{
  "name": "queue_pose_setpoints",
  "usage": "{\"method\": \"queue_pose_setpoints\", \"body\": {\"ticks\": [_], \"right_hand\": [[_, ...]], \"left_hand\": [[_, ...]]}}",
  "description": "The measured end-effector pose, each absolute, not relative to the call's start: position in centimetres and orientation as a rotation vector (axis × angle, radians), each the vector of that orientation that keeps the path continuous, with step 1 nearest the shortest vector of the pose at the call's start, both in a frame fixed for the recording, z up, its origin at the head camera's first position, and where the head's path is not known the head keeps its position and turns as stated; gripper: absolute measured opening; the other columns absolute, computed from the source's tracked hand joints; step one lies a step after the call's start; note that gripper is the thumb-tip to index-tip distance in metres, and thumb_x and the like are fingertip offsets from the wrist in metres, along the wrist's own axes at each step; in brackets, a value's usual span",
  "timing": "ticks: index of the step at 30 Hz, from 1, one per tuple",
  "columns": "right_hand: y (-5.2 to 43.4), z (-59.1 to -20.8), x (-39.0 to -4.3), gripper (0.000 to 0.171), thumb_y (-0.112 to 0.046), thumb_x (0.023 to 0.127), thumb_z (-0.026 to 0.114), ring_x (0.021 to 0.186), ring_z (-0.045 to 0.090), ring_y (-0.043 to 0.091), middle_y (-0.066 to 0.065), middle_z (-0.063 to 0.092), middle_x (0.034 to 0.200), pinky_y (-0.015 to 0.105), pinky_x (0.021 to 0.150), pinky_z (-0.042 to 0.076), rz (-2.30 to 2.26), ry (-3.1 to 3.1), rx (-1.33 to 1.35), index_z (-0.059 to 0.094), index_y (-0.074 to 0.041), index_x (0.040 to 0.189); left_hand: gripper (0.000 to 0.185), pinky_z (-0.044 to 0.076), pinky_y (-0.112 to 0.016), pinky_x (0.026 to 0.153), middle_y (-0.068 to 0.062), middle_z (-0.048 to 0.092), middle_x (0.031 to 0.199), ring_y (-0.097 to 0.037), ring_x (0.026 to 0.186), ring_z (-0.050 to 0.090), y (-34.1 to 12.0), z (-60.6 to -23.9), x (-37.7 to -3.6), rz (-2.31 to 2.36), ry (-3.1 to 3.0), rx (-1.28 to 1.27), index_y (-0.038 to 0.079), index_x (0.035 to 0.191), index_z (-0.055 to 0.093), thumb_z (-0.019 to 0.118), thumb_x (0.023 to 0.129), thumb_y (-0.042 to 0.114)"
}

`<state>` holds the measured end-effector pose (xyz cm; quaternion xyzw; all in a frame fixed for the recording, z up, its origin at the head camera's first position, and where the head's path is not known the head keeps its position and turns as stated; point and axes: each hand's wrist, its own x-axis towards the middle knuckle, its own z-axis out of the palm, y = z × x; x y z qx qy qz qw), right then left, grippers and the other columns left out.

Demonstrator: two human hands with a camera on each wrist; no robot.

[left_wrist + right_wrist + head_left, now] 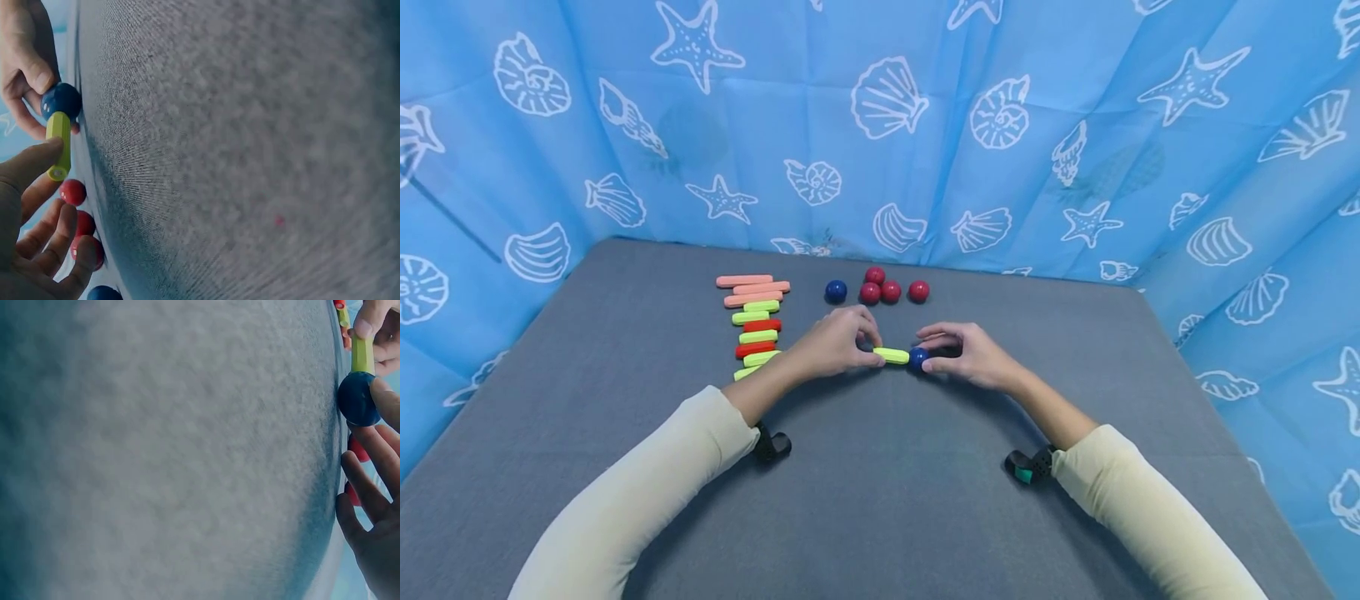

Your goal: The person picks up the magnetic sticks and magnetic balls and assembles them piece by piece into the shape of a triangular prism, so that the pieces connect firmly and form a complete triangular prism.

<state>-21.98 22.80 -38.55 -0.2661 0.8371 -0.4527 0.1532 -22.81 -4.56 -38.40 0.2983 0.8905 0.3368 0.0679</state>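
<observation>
Between thumb and fingers, my left hand [844, 340] pinches a short yellow-green stick [891, 356] near its left end. A shiny dark blue ball [918, 358] meets the stick's other end, and my right hand [970, 356] pinches that ball with thumb and finger. In the left wrist view the yellow-green stick [59, 145] has a hexagonal body and a small round mark on its end face, with the blue ball [61, 101] at its far end. The right wrist view shows the stick [362, 355] running straight into the blue ball [358, 399].
Behind the hands lie several red balls [870, 292] and another blue ball [836, 291]. To the left, salmon sticks [752, 288], yellow-green sticks [750, 317] and red sticks [756, 350] form a column, its lower end partly behind my left forearm. A blue shell-print curtain [925, 167] borders the grey table [895, 500].
</observation>
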Motion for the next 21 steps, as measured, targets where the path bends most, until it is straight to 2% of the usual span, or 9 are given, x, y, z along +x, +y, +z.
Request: {"method": "queue_pose_setpoints", "body": {"ticks": [7,13,17,21], "right_hand": [[22.9,-38.4,-22.2,0.052,-0.009,0.089,0.074,0.118,0.062,0.03,0.018,0.064,0.129,0.048,0.097,0.049,-1.299,2.375,-0.759,0.054,0.005,0.135],[23.1,-38.4,-22.2,0.051,-0.008,0.089,0.074,0.119,0.061,0.03,0.018,0.063,0.129,0.047,0.098,0.049,-1.296,2.377,-0.741,0.054,0.005,0.135],[23.1,-38.5,-22.2,0.05,-0.007,0.089,0.073,0.119,0.061,0.03,0.018,0.064,0.129,0.044,0.097,0.05,-1.288,2.381,-0.735,0.055,0.005,0.134],[23.1,-38.6,-22.2,0.05,-0.008,0.089,0.073,0.119,0.061,0.03,0.018,0.064,0.129,0.042,0.096,0.051,-1.278,2.38,-0.733,0.055,0.004,0.135]], "left_hand": [[0.022,0.052,-0.032,0.083,-0.001,0.063,0.109,-0.017,0.095,0.059,-5.5,-38.1,-23.7,1.1,2.639,0.914,0.014,0.102,0.076,0.078,0.087,0.031],[0.023,0.051,-0.037,0.078,-0.007,0.066,0.103,-0.022,0.09,0.058,-6.6,-37.7,-25.2,1.356,2.774,0.712,0.009,0.113,0.071,0.069,0.095,0.022],[0.041,0.049,-0.043,0.093,-0.013,0.064,0.12,-0.028,0.106,0.06,-7.2,-38.0,-26.5,1.415,2.847,0.554,0.007,0.133,0.059,0.07,0.094,0.015],[0.059,0.041,-0.049,0.107,-0.015,0.056,0.14,-0.033,0.129,0.052,-7.8,-38.5,-27.5,1.394,2.837,0.5,0.007,0.146,0.046,0.071,0.093,0.011]]}}
